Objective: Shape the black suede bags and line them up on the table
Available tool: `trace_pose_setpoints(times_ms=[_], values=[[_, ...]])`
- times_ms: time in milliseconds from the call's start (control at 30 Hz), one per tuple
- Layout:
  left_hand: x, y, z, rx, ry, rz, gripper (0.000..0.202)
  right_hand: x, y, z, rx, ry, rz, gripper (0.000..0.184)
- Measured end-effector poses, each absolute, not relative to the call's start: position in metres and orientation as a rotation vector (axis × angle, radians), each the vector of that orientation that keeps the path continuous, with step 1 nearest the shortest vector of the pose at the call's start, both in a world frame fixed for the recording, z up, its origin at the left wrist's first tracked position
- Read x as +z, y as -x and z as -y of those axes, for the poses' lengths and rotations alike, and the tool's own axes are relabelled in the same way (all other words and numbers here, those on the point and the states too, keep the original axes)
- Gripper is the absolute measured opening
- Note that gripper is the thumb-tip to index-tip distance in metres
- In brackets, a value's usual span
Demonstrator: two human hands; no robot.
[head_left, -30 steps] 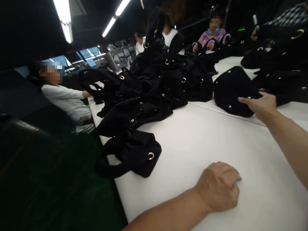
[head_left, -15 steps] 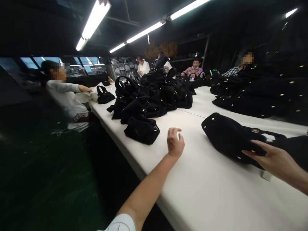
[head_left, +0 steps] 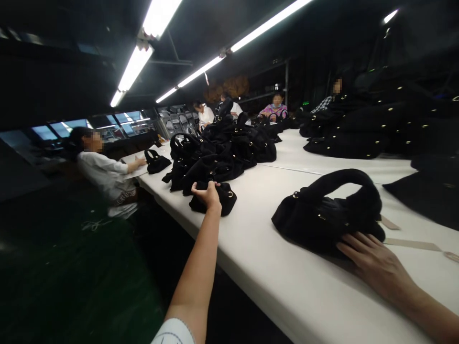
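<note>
My left hand (head_left: 209, 195) reaches over a small black bag (head_left: 228, 197) with a gold ring at the near end of a heap. Its thumb and fingers are apart at the top of that bag; some fingertips are lost against the black cloth. To the right, another black bag (head_left: 304, 220) stands on the white table with its padded handle arched up. My right hand (head_left: 373, 255) rests against the lower near side of this bag, fingers stretched out and lying along the fabric.
A heap of black bags (head_left: 229, 148) lies beyond my left hand. More dark bags (head_left: 358, 136) are piled at the right. Beige strips (head_left: 412, 244) lie beside the standing bag. A co-worker (head_left: 107, 167) sits at the left edge, near one bag (head_left: 157, 162); several people sit farther back.
My left hand has moved left and forward to the nearest bag of the heap. The right-hand bag now stands with its handle up, and my right hand has let go of its edge.
</note>
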State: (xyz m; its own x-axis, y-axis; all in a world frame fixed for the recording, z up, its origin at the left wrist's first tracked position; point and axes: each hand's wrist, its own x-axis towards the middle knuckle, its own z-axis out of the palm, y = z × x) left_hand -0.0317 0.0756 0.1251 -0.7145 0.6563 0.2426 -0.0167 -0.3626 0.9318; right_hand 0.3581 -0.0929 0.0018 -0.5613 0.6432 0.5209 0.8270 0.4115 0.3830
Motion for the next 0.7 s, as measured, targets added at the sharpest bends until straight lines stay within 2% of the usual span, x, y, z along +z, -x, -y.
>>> trace_pose_setpoints(times_ms=[167,300,500,600,700], values=[[0.121,0.036,-0.009,2.012,-0.999,-1.126,0.065,-0.005,-0.368,0.099,-0.693,1.476,2.273,0.058],[0.114,0.058,0.048,1.785,-1.095,-0.838,0.064,-0.002,-0.360,0.106,-0.388,1.426,2.231,0.051],[0.122,0.042,0.084,1.474,-1.294,-0.806,0.076,0.073,-0.262,0.124,0.233,1.150,1.931,0.052],[0.129,0.010,0.106,1.414,-1.441,-0.863,0.077,0.104,-0.206,0.102,0.432,1.287,1.833,0.089],[0.136,-0.012,0.132,1.404,-1.563,-0.939,0.071,0.104,-0.179,0.063,0.669,1.417,1.805,0.106]])
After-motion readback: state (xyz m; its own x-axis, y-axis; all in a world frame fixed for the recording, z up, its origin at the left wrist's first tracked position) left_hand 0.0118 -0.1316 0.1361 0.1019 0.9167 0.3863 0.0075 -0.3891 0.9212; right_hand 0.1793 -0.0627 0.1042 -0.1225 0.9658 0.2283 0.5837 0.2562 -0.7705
